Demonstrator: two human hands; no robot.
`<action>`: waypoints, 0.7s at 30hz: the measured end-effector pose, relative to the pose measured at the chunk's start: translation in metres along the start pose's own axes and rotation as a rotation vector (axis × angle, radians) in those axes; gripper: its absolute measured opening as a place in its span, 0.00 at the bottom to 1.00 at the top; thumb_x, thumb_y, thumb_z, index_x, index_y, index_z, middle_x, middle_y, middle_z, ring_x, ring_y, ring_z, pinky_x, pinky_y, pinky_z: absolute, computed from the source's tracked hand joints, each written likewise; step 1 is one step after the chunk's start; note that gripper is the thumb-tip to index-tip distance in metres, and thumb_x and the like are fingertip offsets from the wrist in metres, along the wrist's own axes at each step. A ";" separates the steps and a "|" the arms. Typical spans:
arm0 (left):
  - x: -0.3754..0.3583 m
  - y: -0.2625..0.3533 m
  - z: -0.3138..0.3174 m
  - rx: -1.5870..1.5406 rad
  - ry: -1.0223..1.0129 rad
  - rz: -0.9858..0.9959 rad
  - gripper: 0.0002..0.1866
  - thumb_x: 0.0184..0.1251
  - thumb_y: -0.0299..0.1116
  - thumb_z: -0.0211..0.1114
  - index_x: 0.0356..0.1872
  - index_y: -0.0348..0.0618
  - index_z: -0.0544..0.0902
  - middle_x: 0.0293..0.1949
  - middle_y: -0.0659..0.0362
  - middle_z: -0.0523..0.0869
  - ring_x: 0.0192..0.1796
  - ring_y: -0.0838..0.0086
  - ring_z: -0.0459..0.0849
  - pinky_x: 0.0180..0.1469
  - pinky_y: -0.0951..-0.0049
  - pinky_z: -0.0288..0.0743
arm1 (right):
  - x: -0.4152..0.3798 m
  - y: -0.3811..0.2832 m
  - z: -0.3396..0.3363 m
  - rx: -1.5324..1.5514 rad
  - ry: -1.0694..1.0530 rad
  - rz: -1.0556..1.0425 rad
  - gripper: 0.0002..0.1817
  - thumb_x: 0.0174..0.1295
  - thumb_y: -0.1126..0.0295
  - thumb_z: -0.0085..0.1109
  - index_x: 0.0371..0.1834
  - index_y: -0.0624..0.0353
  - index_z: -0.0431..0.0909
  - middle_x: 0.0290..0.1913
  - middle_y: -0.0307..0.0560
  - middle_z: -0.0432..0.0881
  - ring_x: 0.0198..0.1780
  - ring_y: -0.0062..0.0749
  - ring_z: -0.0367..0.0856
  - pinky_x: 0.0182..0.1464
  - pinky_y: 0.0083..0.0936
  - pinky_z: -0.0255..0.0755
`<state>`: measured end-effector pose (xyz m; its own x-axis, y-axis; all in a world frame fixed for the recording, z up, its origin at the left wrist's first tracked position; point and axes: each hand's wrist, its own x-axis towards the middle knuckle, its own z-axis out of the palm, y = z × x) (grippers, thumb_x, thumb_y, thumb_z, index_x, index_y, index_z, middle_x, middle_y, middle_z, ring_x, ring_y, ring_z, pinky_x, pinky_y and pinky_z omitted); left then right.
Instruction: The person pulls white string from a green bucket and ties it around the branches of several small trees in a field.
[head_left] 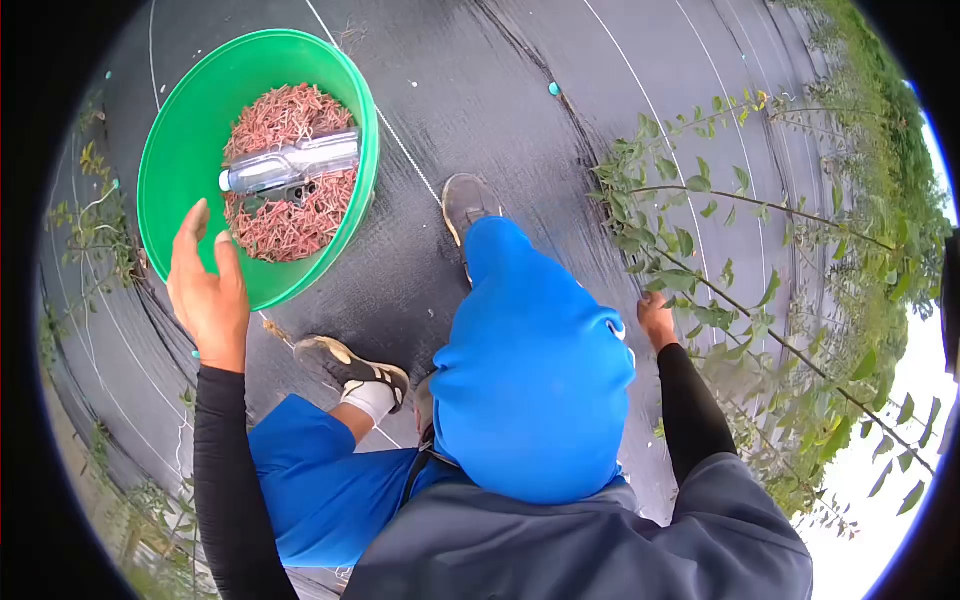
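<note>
My left hand (210, 300) is at the near left rim of a green tub (160, 185), its fingers apart and stretched over the edge. A heap of small, thin reddish pieces (285, 115) lies in the tub. On the heap rests a clear plastic bottle (300, 160) with a white cap, and a dark object partly hidden shows beside it. My right hand (657, 320) is low at the leafy branches of a plant (680, 265), its fingers curled in and partly covered by leaves; what they hold does not show.
Black ground fabric (420, 110) with white lines spreads underfoot. My shoes (350, 370) stand near the tub, and my blue-clad knee (530, 370) is bent in the middle. Long leafy stems (790, 345) reach across the right side. More plants (95, 240) grow at the left.
</note>
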<state>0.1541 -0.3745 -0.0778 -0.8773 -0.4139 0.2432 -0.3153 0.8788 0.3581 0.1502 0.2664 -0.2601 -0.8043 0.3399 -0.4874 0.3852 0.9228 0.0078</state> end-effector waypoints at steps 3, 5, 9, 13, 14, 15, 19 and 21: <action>0.002 0.004 0.006 -0.121 0.001 -0.042 0.19 0.64 0.25 0.53 0.57 0.35 0.71 0.52 0.49 0.78 0.53 0.64 0.77 0.56 0.65 0.68 | 0.026 -0.047 0.039 -0.019 0.128 -0.144 0.20 0.56 0.64 0.48 0.49 0.63 0.69 0.39 0.67 0.78 0.43 0.62 0.76 0.46 0.47 0.70; 0.001 0.005 0.009 -0.138 -0.022 -0.076 0.20 0.65 0.26 0.53 0.58 0.36 0.70 0.53 0.50 0.78 0.55 0.65 0.76 0.57 0.67 0.67 | 0.052 -0.080 0.056 -0.003 0.235 -0.178 0.20 0.56 0.63 0.50 0.47 0.65 0.69 0.37 0.67 0.78 0.41 0.63 0.76 0.45 0.48 0.70; 0.001 0.008 0.015 -0.178 -0.011 -0.187 0.20 0.66 0.25 0.52 0.60 0.36 0.67 0.54 0.52 0.77 0.55 0.68 0.75 0.58 0.69 0.67 | 0.133 -0.074 0.111 -0.165 0.314 -0.287 0.16 0.58 0.63 0.50 0.43 0.63 0.70 0.27 0.58 0.80 0.31 0.52 0.80 0.35 0.44 0.71; 0.002 0.006 0.018 -0.172 0.000 -0.227 0.20 0.65 0.22 0.51 0.59 0.34 0.68 0.52 0.50 0.77 0.51 0.69 0.76 0.54 0.70 0.70 | 0.118 -0.126 0.066 0.775 -0.028 0.274 0.12 0.60 0.64 0.49 0.39 0.61 0.72 0.25 0.52 0.81 0.25 0.39 0.80 0.27 0.37 0.69; 0.002 0.007 0.019 -0.178 0.001 -0.233 0.19 0.66 0.22 0.50 0.58 0.32 0.67 0.52 0.47 0.77 0.50 0.68 0.77 0.54 0.70 0.71 | 0.124 -0.117 0.071 0.504 -0.066 0.143 0.14 0.61 0.63 0.49 0.40 0.62 0.75 0.33 0.55 0.82 0.31 0.44 0.81 0.34 0.39 0.72; 0.002 0.005 0.020 -0.174 -0.010 -0.243 0.19 0.66 0.22 0.50 0.58 0.32 0.67 0.52 0.47 0.77 0.50 0.68 0.77 0.54 0.70 0.71 | 0.128 -0.116 0.083 0.492 -0.076 0.148 0.14 0.61 0.63 0.49 0.40 0.62 0.75 0.33 0.55 0.82 0.31 0.44 0.81 0.34 0.39 0.72; 0.002 0.004 0.021 -0.200 0.029 -0.265 0.19 0.66 0.22 0.50 0.58 0.30 0.68 0.53 0.47 0.77 0.52 0.68 0.78 0.54 0.71 0.72 | 0.118 -0.116 0.094 -0.020 0.498 -0.234 0.15 0.60 0.63 0.44 0.39 0.58 0.78 0.37 0.57 0.82 0.41 0.54 0.79 0.41 0.40 0.72; 0.001 0.001 0.021 -0.240 0.036 -0.281 0.18 0.66 0.22 0.49 0.57 0.30 0.68 0.52 0.47 0.78 0.51 0.68 0.78 0.54 0.71 0.72 | 0.118 -0.126 0.093 0.168 0.431 -0.003 0.15 0.61 0.63 0.44 0.41 0.58 0.77 0.38 0.58 0.81 0.43 0.57 0.78 0.43 0.41 0.71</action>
<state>0.1453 -0.3688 -0.0957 -0.7536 -0.6432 0.1356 -0.4444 0.6506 0.6158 0.0491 0.1734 -0.3997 -0.9065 0.4146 -0.0797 0.4221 0.8938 -0.1516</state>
